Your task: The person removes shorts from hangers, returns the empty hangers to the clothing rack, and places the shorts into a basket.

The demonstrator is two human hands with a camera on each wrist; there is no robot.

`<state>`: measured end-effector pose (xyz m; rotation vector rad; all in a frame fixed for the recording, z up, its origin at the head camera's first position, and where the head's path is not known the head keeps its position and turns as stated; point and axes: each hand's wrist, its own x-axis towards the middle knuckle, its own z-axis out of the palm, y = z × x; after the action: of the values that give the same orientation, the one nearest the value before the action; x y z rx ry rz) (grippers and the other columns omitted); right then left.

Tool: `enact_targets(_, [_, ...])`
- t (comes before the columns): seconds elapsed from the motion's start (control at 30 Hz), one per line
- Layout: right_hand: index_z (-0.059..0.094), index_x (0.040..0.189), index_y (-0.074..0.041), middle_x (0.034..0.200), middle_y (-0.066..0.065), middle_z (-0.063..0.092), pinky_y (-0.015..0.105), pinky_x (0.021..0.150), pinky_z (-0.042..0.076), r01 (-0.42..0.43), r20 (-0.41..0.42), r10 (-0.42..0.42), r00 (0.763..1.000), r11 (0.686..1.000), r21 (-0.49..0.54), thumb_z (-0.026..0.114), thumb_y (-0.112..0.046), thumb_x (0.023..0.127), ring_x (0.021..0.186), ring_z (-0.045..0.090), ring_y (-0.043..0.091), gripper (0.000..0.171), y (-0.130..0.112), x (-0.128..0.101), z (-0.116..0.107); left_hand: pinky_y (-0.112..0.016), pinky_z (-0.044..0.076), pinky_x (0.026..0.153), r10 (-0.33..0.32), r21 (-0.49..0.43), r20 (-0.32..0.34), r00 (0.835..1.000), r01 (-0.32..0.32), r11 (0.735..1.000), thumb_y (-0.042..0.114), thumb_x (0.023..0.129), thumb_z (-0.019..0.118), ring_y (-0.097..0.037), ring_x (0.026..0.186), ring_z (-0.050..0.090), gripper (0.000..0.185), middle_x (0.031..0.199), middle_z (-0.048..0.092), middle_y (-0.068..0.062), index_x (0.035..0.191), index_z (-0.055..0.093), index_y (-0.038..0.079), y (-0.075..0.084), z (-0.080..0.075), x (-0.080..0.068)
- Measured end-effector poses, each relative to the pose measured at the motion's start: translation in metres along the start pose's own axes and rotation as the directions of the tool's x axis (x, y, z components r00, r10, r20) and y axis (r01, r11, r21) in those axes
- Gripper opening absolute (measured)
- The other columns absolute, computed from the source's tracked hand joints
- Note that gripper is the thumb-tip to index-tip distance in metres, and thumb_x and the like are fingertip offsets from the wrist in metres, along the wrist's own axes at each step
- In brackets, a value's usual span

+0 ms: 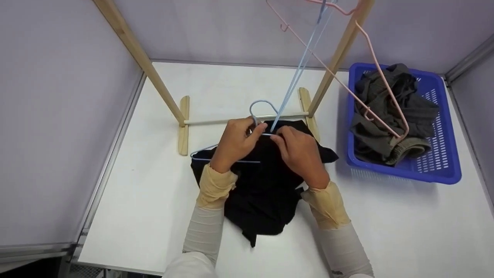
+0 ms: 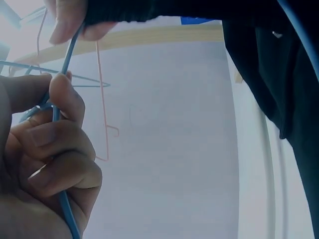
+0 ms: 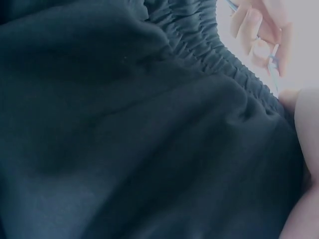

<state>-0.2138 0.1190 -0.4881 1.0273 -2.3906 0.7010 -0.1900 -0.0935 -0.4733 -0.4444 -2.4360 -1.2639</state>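
Observation:
Below the neck of a blue wire hanger [image 1: 263,101], my left hand [image 1: 234,142] has its fingers curled round the wire, as the left wrist view shows closely. My right hand [image 1: 301,154] pinches the same wire together with the edge of a black elastic-waist garment [image 1: 262,204]. In the right wrist view the gathered waistband [image 3: 199,37] runs toward the right hand [image 3: 305,144] at the edge. The garment lies bunched on the table under both hands, and one hanger end sticks out over its left side. Part of the hanger is hidden by hands and cloth.
A wooden rack [image 1: 148,71] stands over the work. Pink hangers [image 1: 299,38] and a light blue hanger [image 1: 295,79] hang near its right post. At right, a blue basket [image 1: 449,154] holds dark grey clothing [image 1: 413,112]. The white table [image 1: 150,208] meets walls behind and at the sides.

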Motion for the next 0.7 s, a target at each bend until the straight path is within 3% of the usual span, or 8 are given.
enact_targets(0.23, [0.065, 0.101, -0.006, 0.082, 0.009, 0.068, 0.042, 0.063, 0.056, -0.042, -0.019, 0.042, 0.999, 0.999, 0.012, 0.066, -0.027, 0.106, 0.066, 0.064, 0.025, 0.022, 0.007, -0.002, -0.005, -0.022, 0.042, 0.062, -0.012, -0.036, -0.004, 1.000, 0.012, 0.999, 0.024, 0.107, 0.066, -0.018, 0.060, 0.054, 0.031, 0.070, 0.068, -0.010, 0.087, 0.073, 0.002, -0.005, -0.013, -0.002])
enact_targets(0.7, [0.067, 0.105, -0.004, 0.086, 0.014, 0.072, 0.049, 0.069, 0.057, -0.144, -0.052, 0.147, 0.988, 0.988, 0.056, 0.063, -0.025, 0.107, 0.076, 0.069, 0.032, 0.022, 0.023, -0.001, -0.012, -0.023, 0.045, 0.063, -0.037, -0.084, -0.087, 0.996, 0.030, 0.996, 0.020, 0.106, 0.067, -0.011, 0.059, 0.052, 0.024, 0.073, 0.070, -0.007, 0.090, 0.075, 0.004, -0.012, -0.043, -0.009])
